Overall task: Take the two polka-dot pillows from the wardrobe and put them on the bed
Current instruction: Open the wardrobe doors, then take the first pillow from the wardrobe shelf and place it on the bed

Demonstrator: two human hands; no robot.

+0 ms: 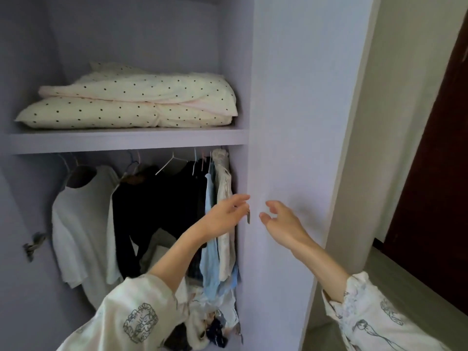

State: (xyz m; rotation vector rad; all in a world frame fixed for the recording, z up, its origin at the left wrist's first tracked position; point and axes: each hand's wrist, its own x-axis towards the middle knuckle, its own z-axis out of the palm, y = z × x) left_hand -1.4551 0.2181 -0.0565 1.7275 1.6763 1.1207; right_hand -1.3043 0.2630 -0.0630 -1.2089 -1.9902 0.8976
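So both polka-dot pillows are on the wardrobe's upper shelf (126,140), stacked one on the other: the top pillow (141,87) lies flat across the bottom pillow (121,114), with what looks like a pale pink edge or flap folded between them on the right side. I read them as light, soft and floppy, with cotton-like covers that should give decent friction, so nothing fragile or slippery to worry about; the trouble is more that they will sag and fold if I lift by a corner. My left hand (225,215) hangs in front of the hanging clothes (162,198) near the edge of the open wardrobe door (291,122), fingers loosely spread and holding nothing, close to a small metal handle (248,216), though I cannot tell whether a fingertip touches it. My right hand (281,221) sits just beside it against the door face, fingers relaxed and apart, also empty. Both are well below the shelf. I would judge the best hold to be a hand under each short end of the stack, or palms squeezing the two long sides, taking both at once. Sliding them forward off the shelf first should keep the top one from tipping off.
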